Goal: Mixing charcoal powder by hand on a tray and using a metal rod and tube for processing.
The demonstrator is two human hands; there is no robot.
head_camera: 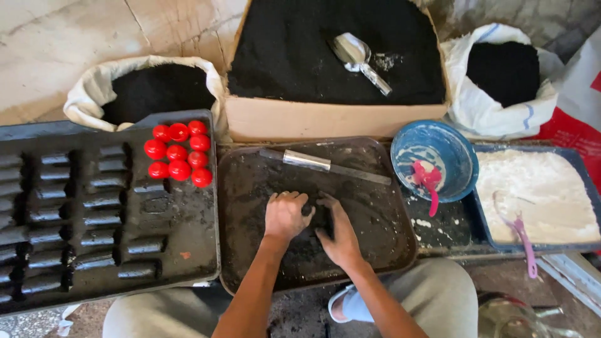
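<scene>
A dark, dirty tray (250, 250) sits on the floor. Both hands, left hand (285, 216) and right hand (338, 235), curl tight around a black lump (318, 216) mid-tray, bare space around.

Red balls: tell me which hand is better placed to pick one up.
Probably the left hand. It rests in the dark tray on the side nearer the red balls. The right hand would have to cross over it.
</scene>
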